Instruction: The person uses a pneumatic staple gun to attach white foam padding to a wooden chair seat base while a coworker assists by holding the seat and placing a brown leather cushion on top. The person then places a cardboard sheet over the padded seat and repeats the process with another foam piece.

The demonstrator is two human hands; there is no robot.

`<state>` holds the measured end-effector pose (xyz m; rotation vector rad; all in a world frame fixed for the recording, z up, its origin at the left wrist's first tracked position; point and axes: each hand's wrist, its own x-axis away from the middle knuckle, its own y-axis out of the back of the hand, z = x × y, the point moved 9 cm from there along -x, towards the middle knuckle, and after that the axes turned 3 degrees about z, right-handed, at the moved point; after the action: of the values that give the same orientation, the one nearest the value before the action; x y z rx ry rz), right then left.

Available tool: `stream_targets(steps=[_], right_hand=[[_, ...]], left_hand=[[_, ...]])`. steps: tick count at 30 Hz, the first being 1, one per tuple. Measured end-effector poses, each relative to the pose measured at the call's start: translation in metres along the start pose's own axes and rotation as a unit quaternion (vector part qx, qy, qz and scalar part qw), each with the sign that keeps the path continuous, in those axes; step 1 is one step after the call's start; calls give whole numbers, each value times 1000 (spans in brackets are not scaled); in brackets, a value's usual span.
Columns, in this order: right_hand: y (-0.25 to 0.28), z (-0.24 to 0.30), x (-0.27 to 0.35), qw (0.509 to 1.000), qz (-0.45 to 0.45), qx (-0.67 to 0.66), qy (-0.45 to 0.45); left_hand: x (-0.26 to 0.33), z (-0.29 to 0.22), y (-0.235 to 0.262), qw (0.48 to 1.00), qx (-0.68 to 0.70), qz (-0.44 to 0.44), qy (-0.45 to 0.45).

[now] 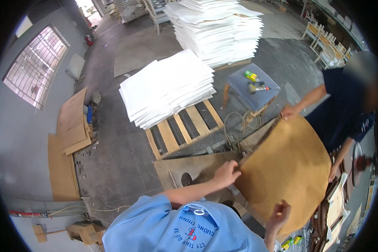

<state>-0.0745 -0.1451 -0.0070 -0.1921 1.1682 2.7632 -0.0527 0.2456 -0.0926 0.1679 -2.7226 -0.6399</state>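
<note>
A large tan-brown panel (287,168) with a rounded outline lies slanted in front of me, its face upward. At its left corner my left hand (227,173) is closed on the edge, thumb and fingers about the rim. Over the panel's near side is my right hand (279,215), its fingers bent and a little apart, with nothing visible in them. Across from me a person in a dark shirt (334,107) has one hand (289,112) on the panel's far corner and the other at its right edge. What supports the panel underneath is hidden.
White sheets (168,84) are stacked on a wooden pallet (182,128), with a taller white stack (216,33) behind. A grey-topped stool (252,86) bears tools; a coiled hose (243,124) lies beside it. Brown carved wooden frames (323,218) are at the right. Cardboard (73,122) leans on the left wall.
</note>
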Motion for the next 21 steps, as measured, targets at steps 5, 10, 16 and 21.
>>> stream_targets(steps=[5, 10, 16, 21], right_hand=[[-137, 138, -5, 983, 139, 45, 110], [-162, 143, -24, 977, 188, 69, -72], [-183, 136, -58, 952, 247, 127, -130], [-205, 137, -75, 925, 257, 267, -84]], left_hand=[[13, 51, 76, 992, -43, 80, -92], [-11, 180, 186, 984, -63, 120, 115], [-11, 299, 329, 931, -104, 91, 338], [25, 348, 430, 864, -61, -5, 499]])
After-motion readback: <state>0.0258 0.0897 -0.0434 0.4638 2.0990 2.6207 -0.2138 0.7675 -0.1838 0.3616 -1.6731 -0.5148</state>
